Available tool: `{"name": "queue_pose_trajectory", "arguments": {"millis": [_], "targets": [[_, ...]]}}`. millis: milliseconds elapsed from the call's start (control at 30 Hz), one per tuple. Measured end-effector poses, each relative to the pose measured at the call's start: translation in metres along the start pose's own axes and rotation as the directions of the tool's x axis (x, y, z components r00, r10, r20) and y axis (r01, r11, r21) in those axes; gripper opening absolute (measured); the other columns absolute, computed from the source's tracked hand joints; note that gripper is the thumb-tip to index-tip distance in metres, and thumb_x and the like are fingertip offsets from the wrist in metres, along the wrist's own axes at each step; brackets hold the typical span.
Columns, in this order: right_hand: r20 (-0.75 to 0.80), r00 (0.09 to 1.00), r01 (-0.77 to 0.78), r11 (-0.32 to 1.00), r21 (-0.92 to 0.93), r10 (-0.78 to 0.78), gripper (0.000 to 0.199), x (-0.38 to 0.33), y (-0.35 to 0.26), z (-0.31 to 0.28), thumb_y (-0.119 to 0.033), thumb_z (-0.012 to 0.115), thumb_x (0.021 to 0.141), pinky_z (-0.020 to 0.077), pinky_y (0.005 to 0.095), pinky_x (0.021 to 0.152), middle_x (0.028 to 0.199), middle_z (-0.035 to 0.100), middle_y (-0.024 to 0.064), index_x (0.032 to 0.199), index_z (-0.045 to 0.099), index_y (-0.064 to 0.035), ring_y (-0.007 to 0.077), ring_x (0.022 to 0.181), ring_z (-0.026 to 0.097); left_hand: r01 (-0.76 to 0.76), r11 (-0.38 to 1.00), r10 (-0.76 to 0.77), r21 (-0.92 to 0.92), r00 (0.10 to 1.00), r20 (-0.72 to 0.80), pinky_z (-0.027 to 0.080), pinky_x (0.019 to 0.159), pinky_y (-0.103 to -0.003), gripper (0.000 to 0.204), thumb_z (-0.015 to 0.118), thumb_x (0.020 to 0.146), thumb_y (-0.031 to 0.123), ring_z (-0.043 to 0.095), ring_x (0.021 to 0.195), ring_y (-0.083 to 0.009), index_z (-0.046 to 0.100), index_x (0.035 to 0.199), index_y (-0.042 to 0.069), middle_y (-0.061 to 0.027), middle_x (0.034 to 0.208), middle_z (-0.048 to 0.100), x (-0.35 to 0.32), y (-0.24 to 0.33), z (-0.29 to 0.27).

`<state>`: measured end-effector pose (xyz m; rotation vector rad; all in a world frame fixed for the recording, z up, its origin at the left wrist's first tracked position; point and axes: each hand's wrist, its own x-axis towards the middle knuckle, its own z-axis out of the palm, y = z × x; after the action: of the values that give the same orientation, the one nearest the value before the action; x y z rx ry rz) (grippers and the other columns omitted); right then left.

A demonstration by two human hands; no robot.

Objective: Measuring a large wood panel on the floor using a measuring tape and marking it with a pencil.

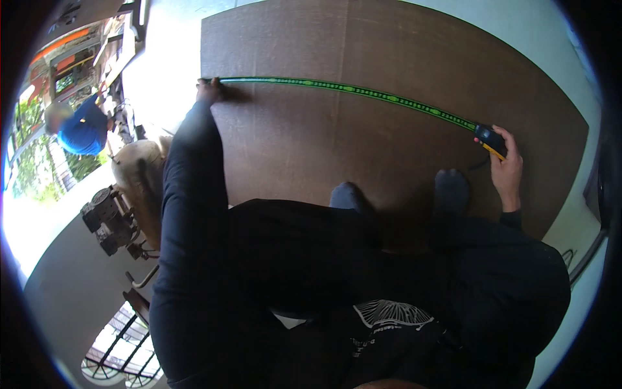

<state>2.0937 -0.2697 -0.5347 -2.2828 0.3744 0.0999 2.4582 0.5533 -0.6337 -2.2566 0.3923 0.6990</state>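
The board (291, 146) fills the space around twelve o'clock. A tank (137, 170) stands off it at nine. Across the board runs the tape's green blade (350, 89), from between ten and eleven to between two and three, passing just under twelve. At its ten-to-eleven end, the left hand (208, 91) has its fingers drawn narrow on the tip at the board's edge; whether the tip hooks that edge, I cannot tell. Near three, the right hand (508, 167) holds the case (490, 139), fingers curled round it. For a true reading, the tip should sit firmly on the edge, with the blade flat, taut and parallel to the twelve-o'clock edge; lens bend hides whether it is.
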Motion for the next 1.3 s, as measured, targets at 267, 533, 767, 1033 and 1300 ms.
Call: {"name": "queue_pose_trajectory", "arguments": {"millis": [267, 533, 767, 1033, 1300], "targets": [[0.045, 0.997, -0.057, 0.997, -0.053, 0.059, 0.048, -0.004, -0.003, -0.004, 0.007, 0.063, 0.091, 0.0531, 0.0432, 0.103, 0.135, 0.067, 0.0143, 0.136, 0.055, -0.0083, 0.0348, 0.127, 0.063, 0.105, 0.72, -0.237, -0.686, 0.966, -0.101, 0.055, 0.086, -0.05, 0.079, 0.073, 0.088, 0.046, 0.066, 0.102, -0.0353, 0.046, 0.14, -0.008, -0.0231, 0.124, 0.062, -0.008, 0.015, -0.015], [0.002, 0.999, -0.038, 0.97, -0.241, 0.04, 0.051, -0.012, -0.015, -0.02, 0.003, 0.067, 0.09, 0.0555, 0.0453, 0.091, 0.125, 0.07, 0.0153, 0.135, 0.056, -0.0173, 0.0364, 0.115, 0.068, 0.263, 0.335, -0.203, -0.905, 0.958, 0.203, 0.047, 0.109, -0.041, 0.116, 0.09, 0.075, 0.056, 0.057, 0.13, -0.0341, 0.034, 0.148, -0.015, -0.0262, 0.139, 0.059, -0.018, 0.007, -0.075], [-0.083, 0.965, -0.263, 0.932, -0.247, 0.25, 0.04, -0.022, 0.0, -0.033, -0.004, 0.075, 0.089, 0.0549, 0.0406, 0.084, 0.107, 0.072, 0.0188, 0.126, 0.063, -0.0158, 0.038, 0.101, 0.071, 0.333, 0.59, -0.301, -0.736, 0.936, 0.182, 0.038, 0.12, -0.039, 0.128, 0.088, 0.064, 0.07, 0.04, 0.148, -0.036, 0.033, 0.159, 0.002, -0.0274, 0.16, 0.036, -0.011, 0.018, -0.08], [-0.015, 0.941, -0.332, 0.912, -0.242, 0.338, 0.052, -0.015, 0.016, -0.042, -0.01, 0.078, 0.086, 0.0539, 0.0415, 0.082, 0.114, 0.07, 0.0214, 0.135, 0.058, -0.0118, 0.0368, 0.098, 0.071, 0.237, 0.808, -0.101, -0.54, 0.958, 0.269, 0.024, 0.126, -0.042, 0.127, 0.072, 0.078, 0.078, 0.024, 0.156, -0.0332, 0.018, 0.162, -0.001, -0.0231, 0.168, 0.024, 0.02, 0.016, -0.078], [-0.08, 0.98, -0.197, 0.921, -0.336, 0.18, 0.054, -0.018, 0.022, -0.033, -0.009, 0.076, 0.087, 0.0533, 0.039, 0.085, 0.115, 0.068, 0.0222, 0.138, 0.056, -0.0099, 0.0367, 0.101, 0.07, 0.225, 0.611, -0.16, -0.759, 0.974, 0.16, 0.032, 0.121, -0.035, 0.102, 0.08, 0.079, 0.065, 0.047, 0.143, -0.0317, 0.046, 0.151, 0.001, -0.0204, 0.151, 0.053, -0.005, 0.008, -0.08]]}}
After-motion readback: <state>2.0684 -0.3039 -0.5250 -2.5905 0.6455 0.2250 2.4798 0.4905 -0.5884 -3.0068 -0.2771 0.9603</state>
